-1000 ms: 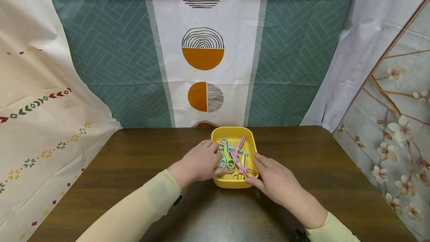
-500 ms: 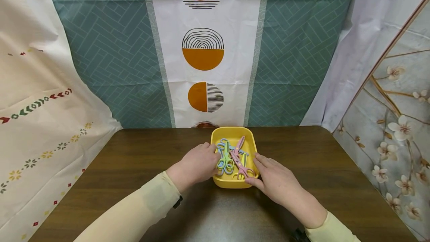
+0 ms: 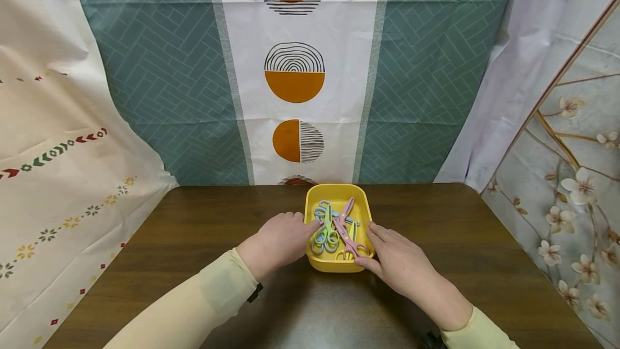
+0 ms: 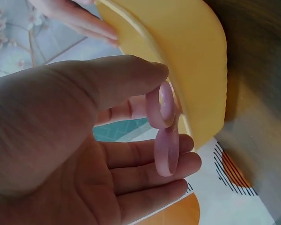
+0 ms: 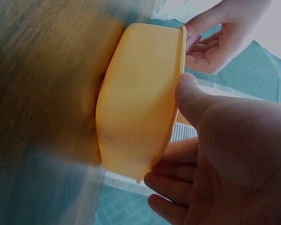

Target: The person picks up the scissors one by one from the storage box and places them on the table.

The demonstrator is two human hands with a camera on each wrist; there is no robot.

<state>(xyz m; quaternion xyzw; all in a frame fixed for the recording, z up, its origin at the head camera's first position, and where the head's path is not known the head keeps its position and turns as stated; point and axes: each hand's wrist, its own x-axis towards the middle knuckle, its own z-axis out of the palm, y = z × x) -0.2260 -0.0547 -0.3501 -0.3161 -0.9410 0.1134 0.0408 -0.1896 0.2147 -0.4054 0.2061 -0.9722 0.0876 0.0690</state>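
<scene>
Scissors (image 3: 345, 237) lie crossed in a tray (image 3: 336, 266) on the bench (image 3: 232, 206), near its far edge, with cloth (image 3: 426, 96) hanging behind and to left and right

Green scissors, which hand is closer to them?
Left. The left hand is just beside the green scissors, at the yellow tray's left edge; the right hand is across, at its near right corner.

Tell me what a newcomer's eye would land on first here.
Likely the bright yellow tray near the table's far edge, with pastel scissors inside. Then, at its sides, the left hand holding pink scissor loops and the right hand touching the tray. Behind, orange-and-black circles mark a white cloth panel.
</scene>
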